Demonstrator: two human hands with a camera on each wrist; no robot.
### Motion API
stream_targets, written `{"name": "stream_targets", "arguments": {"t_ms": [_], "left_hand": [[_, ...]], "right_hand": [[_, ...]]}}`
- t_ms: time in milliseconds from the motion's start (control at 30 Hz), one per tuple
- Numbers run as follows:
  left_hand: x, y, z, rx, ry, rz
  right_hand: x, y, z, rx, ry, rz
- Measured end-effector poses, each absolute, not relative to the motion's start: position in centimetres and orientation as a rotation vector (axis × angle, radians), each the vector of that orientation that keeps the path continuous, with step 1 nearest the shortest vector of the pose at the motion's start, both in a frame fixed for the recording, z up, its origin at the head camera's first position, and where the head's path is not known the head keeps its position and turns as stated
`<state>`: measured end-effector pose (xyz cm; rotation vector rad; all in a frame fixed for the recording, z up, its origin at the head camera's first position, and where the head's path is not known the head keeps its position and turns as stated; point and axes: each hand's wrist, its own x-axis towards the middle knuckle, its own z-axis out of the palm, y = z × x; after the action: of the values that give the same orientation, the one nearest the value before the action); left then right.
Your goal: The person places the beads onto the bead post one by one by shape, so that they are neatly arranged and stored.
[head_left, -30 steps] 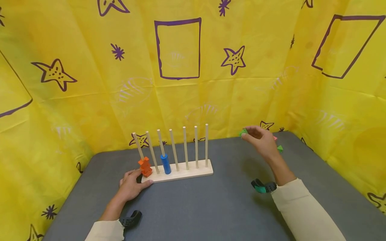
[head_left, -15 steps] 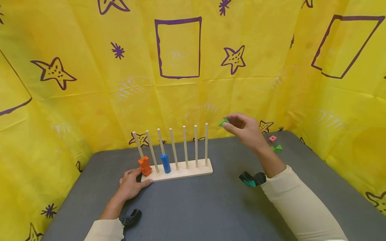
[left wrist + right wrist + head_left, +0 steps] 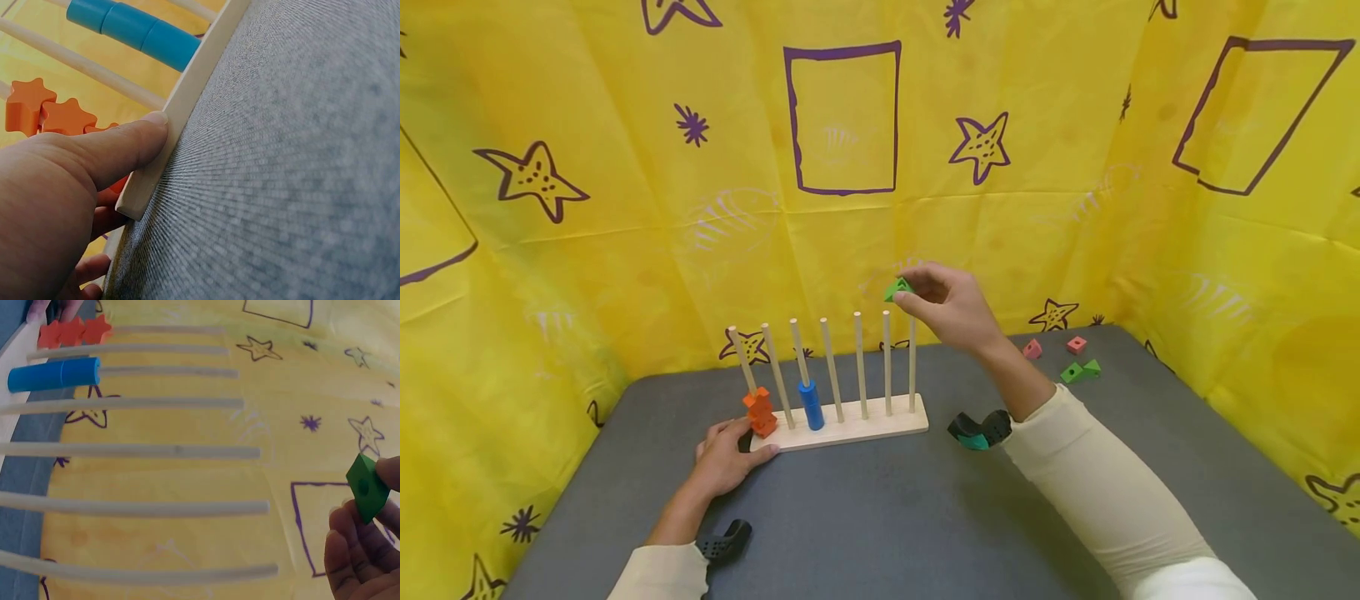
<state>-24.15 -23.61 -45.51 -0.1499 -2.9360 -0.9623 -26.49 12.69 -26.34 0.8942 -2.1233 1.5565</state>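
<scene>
My left hand (image 3: 726, 458) grips the left end of a wooden peg stand (image 3: 872, 429), its thumb on the front edge in the left wrist view. Orange star beads (image 3: 760, 412) are stacked on the leftmost peg. Blue cylinder beads (image 3: 810, 406) sit on the third peg from the left; the remaining pegs are bare. Up near the tops of the right-hand pegs, my right hand (image 3: 951, 308) pinches a green triangular bead (image 3: 367, 487) between thumb and fingers. Its hole shows in the right wrist view, and the bead is apart from the pegs.
Green triangular beads (image 3: 1071, 372) and two pink beads (image 3: 1077, 345) lie at the back right of the grey table (image 3: 865, 517). A yellow patterned cloth (image 3: 842, 233) hangs behind and along both sides.
My right hand has carried the green bead leftward and up, from the back right to the pegs. The pink beads have come into fuller view. My left hand keeps its place on the stand.
</scene>
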Motion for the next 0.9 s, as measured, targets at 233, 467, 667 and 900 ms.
{"name": "stream_targets", "arguments": {"t_ms": [233, 467, 667, 900], "left_hand": [[-24.1, -23.6, -45.5, -0.147, -2.935, -0.979], [-24.2, -23.7, -45.6, -0.132, -2.943, -0.973], [-24.2, -23.8, -45.6, -0.135, -2.934, -0.971], [-24.0, -23.7, -45.4, -0.138, -2.934, -0.965]], "right_hand": [[-27.4, 10.3, -26.6, 0.873, -2.192, 1.523], [-27.8, 8.4, -27.1, 0.841, -2.237, 1.471], [-28.2, 7.0, -27.8, 0.797, -2.301, 1.407], [-28.5, 6.6, -28.8, 0.77, -2.347, 1.481]]}}
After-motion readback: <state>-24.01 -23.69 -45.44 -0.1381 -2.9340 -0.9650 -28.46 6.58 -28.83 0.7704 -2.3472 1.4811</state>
